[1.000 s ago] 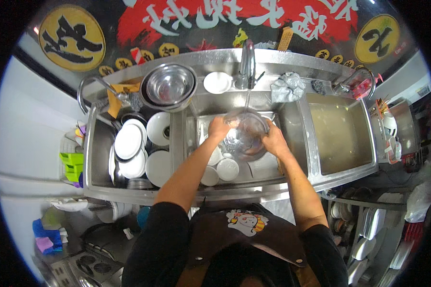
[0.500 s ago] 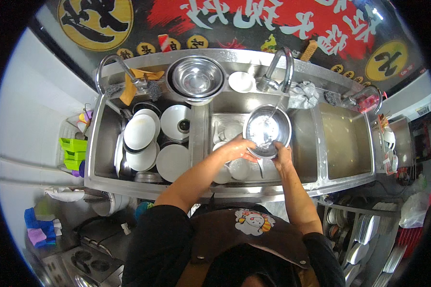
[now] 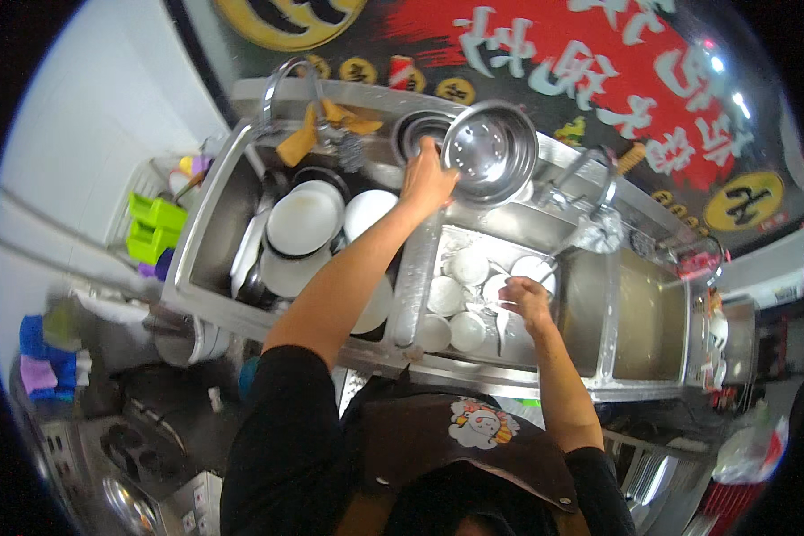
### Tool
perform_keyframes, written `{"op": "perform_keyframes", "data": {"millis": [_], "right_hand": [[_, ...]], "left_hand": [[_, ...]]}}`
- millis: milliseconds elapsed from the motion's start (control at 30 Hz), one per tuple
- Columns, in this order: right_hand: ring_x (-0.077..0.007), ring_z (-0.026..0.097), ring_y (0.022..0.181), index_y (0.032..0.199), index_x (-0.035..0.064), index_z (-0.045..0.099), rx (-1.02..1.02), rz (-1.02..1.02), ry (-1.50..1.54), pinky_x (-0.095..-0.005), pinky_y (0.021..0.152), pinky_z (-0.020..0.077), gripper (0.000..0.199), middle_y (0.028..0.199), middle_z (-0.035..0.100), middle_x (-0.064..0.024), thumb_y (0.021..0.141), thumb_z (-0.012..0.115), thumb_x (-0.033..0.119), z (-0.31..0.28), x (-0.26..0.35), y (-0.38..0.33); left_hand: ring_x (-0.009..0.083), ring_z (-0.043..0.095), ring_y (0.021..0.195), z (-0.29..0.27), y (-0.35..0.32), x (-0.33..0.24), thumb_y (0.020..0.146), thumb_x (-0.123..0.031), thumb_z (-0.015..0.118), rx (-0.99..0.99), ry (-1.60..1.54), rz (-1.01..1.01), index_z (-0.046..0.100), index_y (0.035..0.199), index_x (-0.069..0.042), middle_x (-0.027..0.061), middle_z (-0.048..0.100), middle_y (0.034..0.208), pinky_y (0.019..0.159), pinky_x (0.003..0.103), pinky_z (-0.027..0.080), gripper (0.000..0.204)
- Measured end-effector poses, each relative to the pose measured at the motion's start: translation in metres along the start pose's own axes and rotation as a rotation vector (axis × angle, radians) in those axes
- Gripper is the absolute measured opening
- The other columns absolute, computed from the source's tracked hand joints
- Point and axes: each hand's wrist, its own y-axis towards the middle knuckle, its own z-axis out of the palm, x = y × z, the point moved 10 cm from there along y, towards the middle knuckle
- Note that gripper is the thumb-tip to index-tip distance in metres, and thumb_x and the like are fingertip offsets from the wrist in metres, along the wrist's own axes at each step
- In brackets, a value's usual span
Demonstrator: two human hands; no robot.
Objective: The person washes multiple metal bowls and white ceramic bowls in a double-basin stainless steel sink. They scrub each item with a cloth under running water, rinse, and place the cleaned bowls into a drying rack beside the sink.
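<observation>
My left hand (image 3: pixel 430 179) grips the rim of a round stainless steel bowl (image 3: pixel 500 147) at the back of the sink, its shiny inside facing me. Behind and left of it, more metal bowls (image 3: pixel 411 134) stand nested on the back ledge, partly covered by my hand. Over the middle basin (image 3: pixel 558 344) is my right hand (image 3: pixel 531 302), fingers blurred and bent. Small white bowls (image 3: pixel 445 296) and a white spoon (image 3: pixel 502 326) lie below and beside it; whether the fingers touch any of them I cannot tell.
White plates (image 3: pixel 305 219) are stacked in the left basin. Curved taps (image 3: pixel 609 179) rise along the back edge, with a grey cloth (image 3: pixel 598 232) by one and orange cloths (image 3: pixel 299 138) by another. The right basin (image 3: pixel 648 313) holds cloudy water. Green bins (image 3: pixel 152 223) stand at left.
My left hand has carried the metal bowl from under the middle tap to the back left, beside the nested bowls. My right hand has let go of it and stayed over the middle basin.
</observation>
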Motion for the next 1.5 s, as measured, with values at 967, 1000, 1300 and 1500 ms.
{"op": "perform_keyframes", "data": {"millis": [967, 1000, 1300, 1500], "right_hand": [[-0.0176, 0.065, 0.082, 0.106, 0.0012, 0.061, -0.055, 0.156, -0.134, -0.0308, 0.071, 0.0530, 0.026, 0.089, 0.067, -0.0099, 0.093, 0.053, 0.023, -0.019, -0.047, -0.030], [-0.0180, 0.064, 0.083, 0.106, 0.0009, 0.061, -0.063, 0.161, -0.135, -0.0314, 0.072, 0.0529, 0.027, 0.090, 0.066, -0.0103, 0.094, 0.053, 0.024, -0.020, -0.049, -0.030], [-0.0184, 0.064, 0.078, 0.103, 0.0001, 0.060, -0.115, 0.154, -0.020, -0.0317, 0.068, 0.0529, 0.029, 0.089, 0.066, -0.0105, 0.092, 0.054, 0.026, -0.046, -0.062, -0.033], [-0.0235, 0.065, 0.085, 0.115, 0.0009, 0.055, -0.210, 0.036, 0.370, -0.0356, 0.071, 0.0551, 0.041, 0.102, 0.064, -0.0140, 0.095, 0.050, 0.037, -0.064, -0.024, -0.017]], "left_hand": [[0.0296, 0.063, 0.090, -0.104, -0.123, 0.199, 0.085, -0.013, 0.057, 0.154, 1.076, 0.079, 0.054, 0.100, -0.012, 0.0103, 0.060, 0.096, 0.068, 0.045, 0.053, 0.016], [0.0296, 0.063, 0.087, -0.109, -0.117, 0.188, 0.087, -0.014, 0.056, 0.132, 1.042, 0.047, 0.055, 0.100, -0.010, 0.0119, 0.061, 0.095, 0.067, 0.044, 0.054, 0.013], [0.0205, 0.063, 0.060, -0.104, -0.082, 0.098, 0.093, -0.020, 0.051, 0.245, 0.031, -0.338, 0.063, 0.097, 0.003, 0.0098, 0.063, 0.075, 0.045, 0.030, 0.053, 0.026], [0.0205, 0.061, 0.080, 0.071, -0.108, 0.032, 0.098, -0.023, 0.047, 0.498, -0.620, -0.543, 0.055, 0.093, -0.003, 0.0077, 0.055, 0.083, 0.066, 0.044, 0.060, 0.023]]}}
